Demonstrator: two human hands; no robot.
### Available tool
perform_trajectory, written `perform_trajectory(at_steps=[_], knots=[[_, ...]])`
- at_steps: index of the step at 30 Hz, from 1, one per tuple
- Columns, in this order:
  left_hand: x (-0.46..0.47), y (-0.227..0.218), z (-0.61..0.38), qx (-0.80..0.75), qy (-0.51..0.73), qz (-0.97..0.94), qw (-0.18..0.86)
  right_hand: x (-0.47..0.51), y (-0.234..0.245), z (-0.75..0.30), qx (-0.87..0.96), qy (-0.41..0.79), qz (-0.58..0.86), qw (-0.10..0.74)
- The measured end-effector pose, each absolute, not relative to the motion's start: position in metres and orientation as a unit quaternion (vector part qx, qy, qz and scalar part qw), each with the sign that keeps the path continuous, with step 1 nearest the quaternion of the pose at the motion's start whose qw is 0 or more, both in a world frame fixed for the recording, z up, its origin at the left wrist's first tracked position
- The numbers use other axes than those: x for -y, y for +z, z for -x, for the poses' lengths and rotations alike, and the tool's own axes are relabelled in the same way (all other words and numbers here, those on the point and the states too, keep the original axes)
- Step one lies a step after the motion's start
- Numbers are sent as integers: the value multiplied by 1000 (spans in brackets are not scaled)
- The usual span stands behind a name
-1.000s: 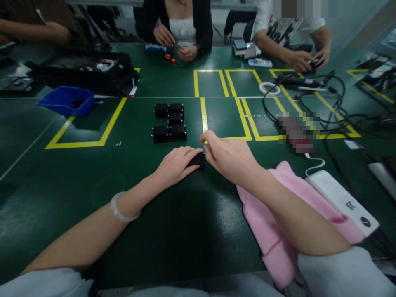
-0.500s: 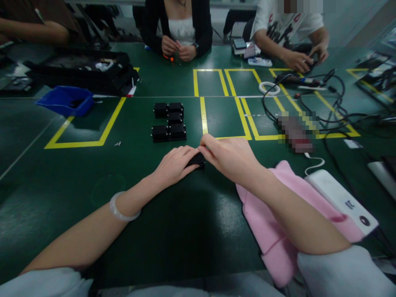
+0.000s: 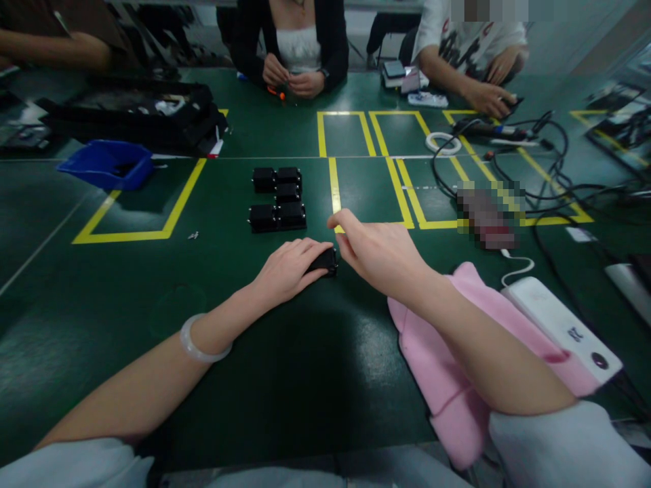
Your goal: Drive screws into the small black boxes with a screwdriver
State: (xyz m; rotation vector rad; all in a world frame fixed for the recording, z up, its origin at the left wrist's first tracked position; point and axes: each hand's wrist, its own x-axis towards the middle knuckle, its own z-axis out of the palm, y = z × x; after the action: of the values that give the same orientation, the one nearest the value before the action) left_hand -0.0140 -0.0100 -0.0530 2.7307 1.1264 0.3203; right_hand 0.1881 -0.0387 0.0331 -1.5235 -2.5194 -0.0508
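My left hand (image 3: 287,271) has its thumb and fingers wrapped round a small black block (image 3: 323,260), which rests on the green table (image 3: 285,379). Small shiny metal bits show at the block's right end. Just to the right and slightly above hangs my right hand (image 3: 379,252), apart from the block, its thumb and forefinger brought together. Whatever may be between those fingertips is too small to make out. Beyond my left hand stand several similar black blocks (image 3: 277,217) with shiny metal ends, grouped in rows. A few tiny metal pieces (image 3: 193,236) lie to their left.
A blue scoop-shaped bin (image 3: 106,166) and black trays (image 3: 137,115) occupy the left. Pink cloth (image 3: 437,366) lies under my right forearm, beside a white power bank (image 3: 564,332). Cables (image 3: 559,156) and a white tape ring (image 3: 442,144) are at right. People work across the table.
My right hand has drawn off the block's right end, moving slightly up and right. My left hand stays on the block. Across the table at right, a person's hands have moved apart.
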Motion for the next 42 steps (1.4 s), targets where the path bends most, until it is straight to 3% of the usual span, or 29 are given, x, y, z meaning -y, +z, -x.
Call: perform_trajectory(at_steps=[42], knots=[[9,-56,15,-374,116,-917,73,39,22,-184,856,-72,495,131]])
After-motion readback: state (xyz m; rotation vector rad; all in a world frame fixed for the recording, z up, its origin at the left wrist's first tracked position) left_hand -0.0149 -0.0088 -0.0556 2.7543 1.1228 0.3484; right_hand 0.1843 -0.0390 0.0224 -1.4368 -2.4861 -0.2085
